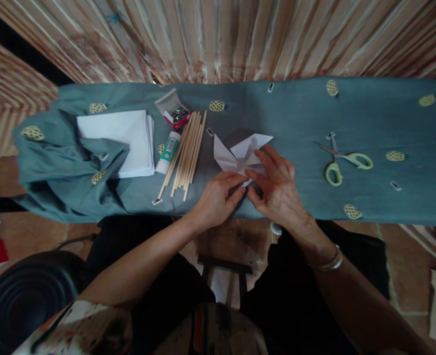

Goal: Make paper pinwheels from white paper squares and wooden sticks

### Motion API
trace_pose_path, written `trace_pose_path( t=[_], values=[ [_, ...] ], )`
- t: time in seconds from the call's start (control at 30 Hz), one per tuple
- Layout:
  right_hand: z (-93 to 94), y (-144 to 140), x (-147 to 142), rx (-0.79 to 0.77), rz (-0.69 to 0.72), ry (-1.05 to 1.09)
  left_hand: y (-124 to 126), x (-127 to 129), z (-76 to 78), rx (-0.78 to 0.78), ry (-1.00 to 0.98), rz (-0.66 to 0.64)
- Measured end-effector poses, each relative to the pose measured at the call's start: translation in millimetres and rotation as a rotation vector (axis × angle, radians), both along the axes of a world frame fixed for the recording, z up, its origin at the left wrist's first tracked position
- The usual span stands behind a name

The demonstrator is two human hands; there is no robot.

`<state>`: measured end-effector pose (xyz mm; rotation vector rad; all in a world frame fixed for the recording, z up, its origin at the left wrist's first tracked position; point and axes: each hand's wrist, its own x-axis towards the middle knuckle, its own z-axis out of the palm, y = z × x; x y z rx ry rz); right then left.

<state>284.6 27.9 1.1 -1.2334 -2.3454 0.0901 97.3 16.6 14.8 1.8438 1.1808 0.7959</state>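
A white folded paper pinwheel (240,153) rests on the cloth-covered table, its pointed blades spread out at the far side. My left hand (219,197) pinches its near edge between thumb and fingers. From the other side, my right hand (275,185) grips the same near part, with a finger lying over the right blade. The fingertips of both hands almost meet there. Part of the paper's near side is hidden under the fingers.
Left of the paper lie wooden sticks (189,153), a glue stick (168,152), an open box of metal pins (176,114) and a stack of white paper (136,128) partly under bunched cloth (73,167). Scissors with green handles (342,158) lie open at right.
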Motion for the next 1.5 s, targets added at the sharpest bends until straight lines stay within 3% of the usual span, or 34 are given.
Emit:
trace_pose_path(
  t=[0.27,0.4,0.6,0.67,0.77,0.9,1.13,1.3,1.5],
  values=[
    [-5.1,-0.9,-3.7,0.046,-0.03,-0.011,3.9,-2.5,5.6,-0.089,-0.123,0.058],
    [-2.8,0.3,-3.7,0.012,-0.061,0.061,12.6,-13.9,4.1,-0.122,-0.244,0.241],
    [5.5,0.7,3.1,0.052,-0.11,0.121,14.6,-28.4,7.7,-0.486,-0.639,0.464],
    [7.8,-0.1,4.8,0.083,-0.094,0.14,11.2,-28.3,12.4,-0.621,-0.778,0.47],
    [11.7,-2.6,3.8,0.135,-0.058,0.159,8.6,-24.0,17.1,-0.795,-0.884,0.38],
    [17.8,-9.4,-3.7,0.156,-0.033,0.13,13.1,-13.4,14.9,-0.918,-0.944,0.307],
    [20.3,-23.0,-10.6,0.14,0.073,0.129,16.9,-7.1,7.1,-0.953,-0.936,0.356],
    [22.3,-24.6,-9.0,0.054,0.058,0.212,12.1,-6.1,9.5,-0.894,-0.974,0.371],
    [22.0,-18.4,-12.3,0.035,-0.055,0.318,10.5,-1.9,12.5,-0.85,-1.006,0.344]
  ],
)
